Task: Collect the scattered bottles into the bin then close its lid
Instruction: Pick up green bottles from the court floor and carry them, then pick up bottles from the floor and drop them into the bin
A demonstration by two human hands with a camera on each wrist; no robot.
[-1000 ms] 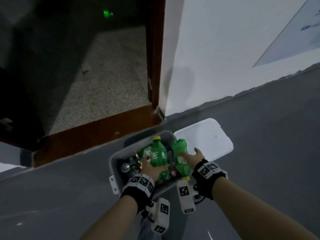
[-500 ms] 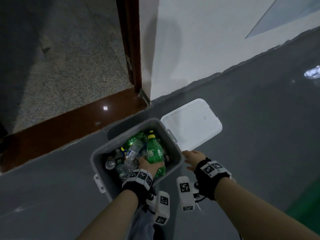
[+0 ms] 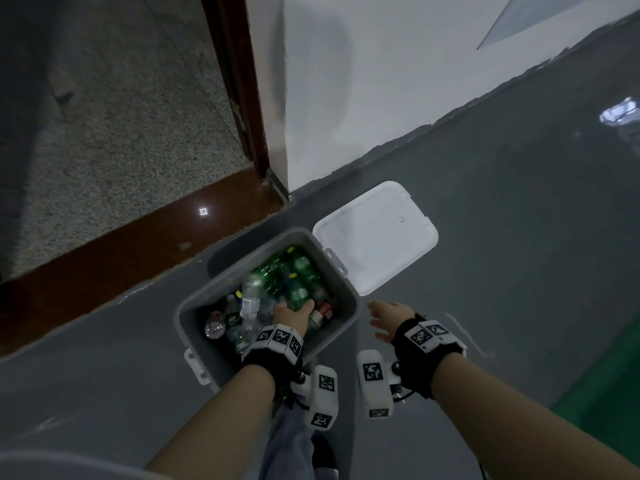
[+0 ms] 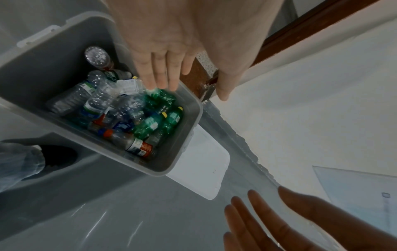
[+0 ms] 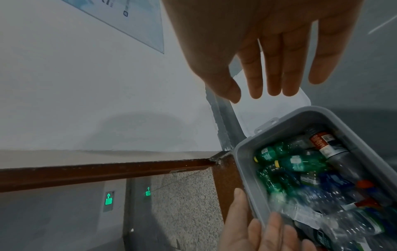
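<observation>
The grey bin [image 3: 350, 295] stands on the floor, holding several green bottles [image 3: 302, 270] and clear bottles [image 3: 251, 301]. Its white lid [image 3: 377, 237] lies swung open to the far right. My left hand [image 3: 292, 315] is over the bin's near side with straight fingers [image 4: 160, 79] above the pile [image 4: 148, 125], gripping nothing. One green bottle under its fingertips is blurred. My right hand [image 3: 384, 318] hangs open and empty just right of the bin, its fingers [image 5: 272, 79] spread in front of the lid [image 5: 279, 110]. The bin's rim [image 5: 241, 169] and green bottles [image 5: 300, 163] show below it.
A brown door frame [image 3: 242, 98] and threshold [image 3: 138, 244] lie beyond the bin, beside a white wall [image 3: 381, 81]. A pale shiny shape [image 3: 623, 116] lies on the grey floor at the far right. A green floor strip [image 3: 606, 393] runs at the right. My trouser leg [image 3: 291, 441] is below.
Both hands held green bottles over the bin. The right let go first and drew back to the right. The left lowered its bottle in and now has straight fingers.
</observation>
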